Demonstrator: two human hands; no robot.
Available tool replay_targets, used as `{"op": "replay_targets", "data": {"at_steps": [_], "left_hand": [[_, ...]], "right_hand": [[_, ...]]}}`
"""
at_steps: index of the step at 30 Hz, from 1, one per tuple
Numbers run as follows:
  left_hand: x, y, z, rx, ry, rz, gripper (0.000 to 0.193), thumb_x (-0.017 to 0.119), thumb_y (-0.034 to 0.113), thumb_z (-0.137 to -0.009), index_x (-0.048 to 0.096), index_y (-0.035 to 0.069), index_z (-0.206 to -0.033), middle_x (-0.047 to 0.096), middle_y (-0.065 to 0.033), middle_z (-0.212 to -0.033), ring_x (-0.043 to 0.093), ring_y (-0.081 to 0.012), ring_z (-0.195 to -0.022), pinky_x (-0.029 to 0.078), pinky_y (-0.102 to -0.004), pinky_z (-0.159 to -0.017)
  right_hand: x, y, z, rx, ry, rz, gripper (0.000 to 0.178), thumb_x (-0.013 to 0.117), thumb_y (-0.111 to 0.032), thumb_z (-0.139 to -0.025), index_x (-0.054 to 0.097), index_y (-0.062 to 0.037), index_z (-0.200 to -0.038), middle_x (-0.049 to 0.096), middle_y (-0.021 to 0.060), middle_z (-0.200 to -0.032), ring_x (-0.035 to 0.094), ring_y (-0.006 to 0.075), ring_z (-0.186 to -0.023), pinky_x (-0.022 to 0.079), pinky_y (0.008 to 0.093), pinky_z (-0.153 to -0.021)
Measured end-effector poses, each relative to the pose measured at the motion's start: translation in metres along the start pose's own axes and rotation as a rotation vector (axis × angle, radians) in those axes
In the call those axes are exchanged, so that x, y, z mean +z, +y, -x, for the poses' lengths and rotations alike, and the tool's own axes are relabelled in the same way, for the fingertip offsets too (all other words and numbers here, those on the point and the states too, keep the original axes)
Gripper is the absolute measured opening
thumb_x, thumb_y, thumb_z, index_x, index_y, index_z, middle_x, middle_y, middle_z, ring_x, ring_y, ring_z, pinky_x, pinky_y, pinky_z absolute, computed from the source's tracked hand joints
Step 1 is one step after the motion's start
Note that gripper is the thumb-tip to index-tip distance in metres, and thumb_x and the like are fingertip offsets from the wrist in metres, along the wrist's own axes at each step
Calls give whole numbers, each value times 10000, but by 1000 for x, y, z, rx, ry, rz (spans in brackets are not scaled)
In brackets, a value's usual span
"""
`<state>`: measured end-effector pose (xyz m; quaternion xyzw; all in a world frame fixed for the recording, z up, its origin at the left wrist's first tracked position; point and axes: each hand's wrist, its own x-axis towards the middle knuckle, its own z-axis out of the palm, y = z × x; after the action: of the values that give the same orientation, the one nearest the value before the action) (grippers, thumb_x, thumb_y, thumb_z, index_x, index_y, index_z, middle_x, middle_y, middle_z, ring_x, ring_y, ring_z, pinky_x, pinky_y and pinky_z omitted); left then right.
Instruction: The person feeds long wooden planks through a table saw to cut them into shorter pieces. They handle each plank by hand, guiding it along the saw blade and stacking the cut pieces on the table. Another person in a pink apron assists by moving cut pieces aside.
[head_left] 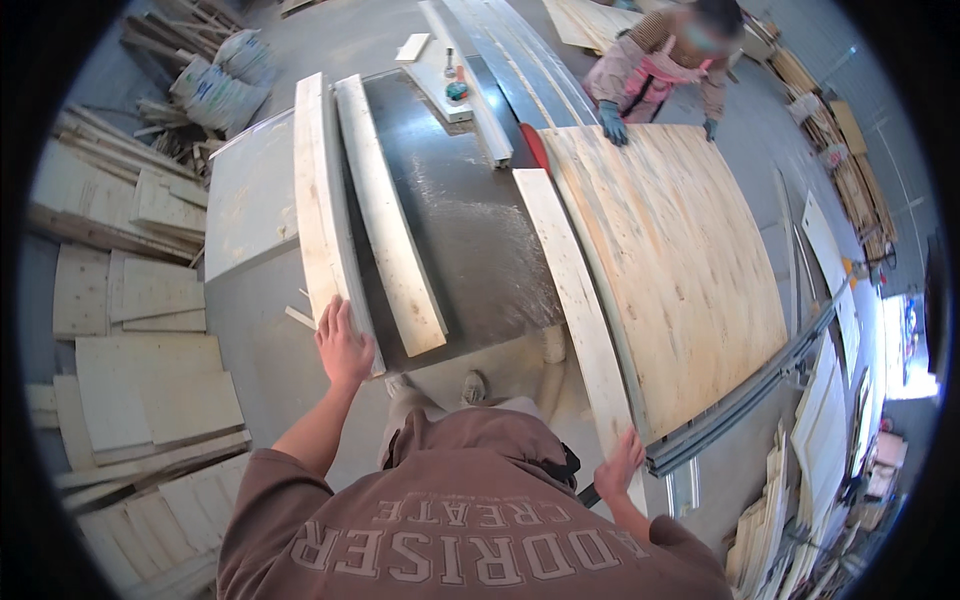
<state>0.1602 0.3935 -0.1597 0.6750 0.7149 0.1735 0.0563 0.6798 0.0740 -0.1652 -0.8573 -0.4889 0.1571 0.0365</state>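
My left hand lies on the near end of a long, thick pale timber, fingers spread over its top face — whether they close on it or only rest there, I cannot tell. The timber runs away from me along the left side of a dark metal table, and a second plank lies just to its right, a gap between the two. My right hand is at the near end of a long narrow strip, fingers bent and touching it; how firmly they hold, I cannot tell. That strip lies along the table's right side, just beside the left edge of a broad plywood panel. At the panel's far edge a co-worker in a pink apron has one gloved hand on the wood, the other near its far right corner. A red curved piece shows by the panel's far left corner — and a dark metal rail passes beside its near edge. A flexible hose hangs at the table's near side, and to my left stacked boards lie on the floor, with white sacks farther off
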Motion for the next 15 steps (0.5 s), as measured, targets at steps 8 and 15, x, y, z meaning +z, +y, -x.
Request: {"op": "replay_targets", "data": {"at_steps": [8,15], "left_hand": [[-6,-8,-1,-9,8,25,770,734,148,-804,508,62,-1535,466,-166,-1670,414,-366,-1551,342,-526,-1263],[-12,-11,-6,-11,15,47,752,730,158,-800,534,51,-1519,476,-165,-1663,424,-373,-1544,358,-528,-1256]], "right_hand": [[-16,-125,-80,-266,87,-241,997,691,69,-748,320,18,-1671,365,293,-1610,340,519,-1495,226,612,-1270],[10,-397,-194,-296,-33,-133,1052,803,-74,-805,269,-57,-1712,356,248,-1638,385,446,-1478,322,555,-1219]]}}
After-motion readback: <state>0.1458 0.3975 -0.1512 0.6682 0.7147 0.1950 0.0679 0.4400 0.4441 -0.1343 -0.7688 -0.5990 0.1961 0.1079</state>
